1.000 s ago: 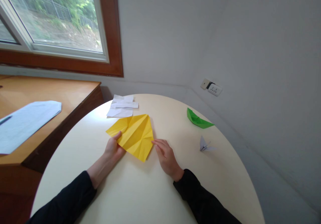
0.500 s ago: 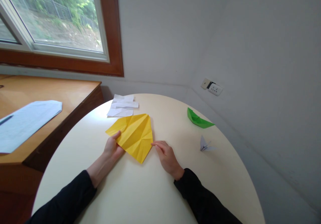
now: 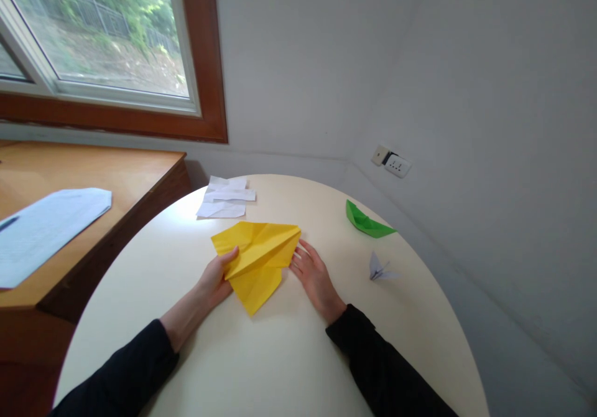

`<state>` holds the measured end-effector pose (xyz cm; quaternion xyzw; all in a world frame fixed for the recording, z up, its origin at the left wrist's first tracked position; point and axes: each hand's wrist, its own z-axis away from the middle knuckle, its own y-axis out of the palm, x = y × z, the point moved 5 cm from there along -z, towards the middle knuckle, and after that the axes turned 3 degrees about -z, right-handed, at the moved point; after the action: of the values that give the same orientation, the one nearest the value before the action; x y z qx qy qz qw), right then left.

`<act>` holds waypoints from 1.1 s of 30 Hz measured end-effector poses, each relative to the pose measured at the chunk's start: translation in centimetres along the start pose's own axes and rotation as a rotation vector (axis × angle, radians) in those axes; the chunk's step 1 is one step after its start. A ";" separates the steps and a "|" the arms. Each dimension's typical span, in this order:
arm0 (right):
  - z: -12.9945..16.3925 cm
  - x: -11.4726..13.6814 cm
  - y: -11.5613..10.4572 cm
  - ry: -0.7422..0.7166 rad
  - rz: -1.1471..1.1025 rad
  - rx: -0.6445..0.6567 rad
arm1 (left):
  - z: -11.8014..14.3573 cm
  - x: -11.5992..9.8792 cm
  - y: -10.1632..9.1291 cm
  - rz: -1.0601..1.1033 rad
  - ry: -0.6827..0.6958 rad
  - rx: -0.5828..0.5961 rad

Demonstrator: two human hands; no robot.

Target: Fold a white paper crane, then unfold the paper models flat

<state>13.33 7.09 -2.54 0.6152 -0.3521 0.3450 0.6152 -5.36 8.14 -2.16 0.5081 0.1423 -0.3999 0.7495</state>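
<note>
With our left hand (image 3: 215,281) we pinch the yellow paper (image 3: 263,249) at its left side, thumb pressed on top and the other fingers tucked out of sight underneath. Our right hand (image 3: 318,281) is at the paper's right edge, fingers loosely spread and palm turned inward; we cannot tell whether it grips the edge or only touches it. The yellow paper lies between our hands, creased, with a folded ridge slanting up to its right corner, over the middle of the round table (image 3: 280,370). Just beyond it, near the far rim, we see white paper pieces (image 3: 222,199) overlapping. To the right lie a green paper boat (image 3: 368,221) and, nearer us, a small white folded paper (image 3: 379,270). Farther left, a wooden desk (image 3: 140,167) bears pale sheets (image 3: 56,233) and a dark pen (image 3: 8,223), below a brown-framed window (image 3: 125,37); a socket (image 3: 398,165) sits on the wall (image 3: 303,62)
</note>
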 end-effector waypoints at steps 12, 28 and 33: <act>1.0 0.3 2.0 0.185 -0.041 0.276 | 0.5 0.7 0.4 -0.087 -0.050 0.071; 1.0 0.4 1.8 0.111 0.065 0.297 | 0.7 0.7 0.5 -0.056 -0.073 -0.019; 0.4 -0.1 1.3 0.052 0.116 0.283 | 0.7 0.4 0.7 -0.048 -0.031 -0.069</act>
<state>12.13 6.67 -1.91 0.6653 -0.3189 0.4421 0.5102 -4.78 7.46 -1.65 0.4722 0.1566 -0.4206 0.7587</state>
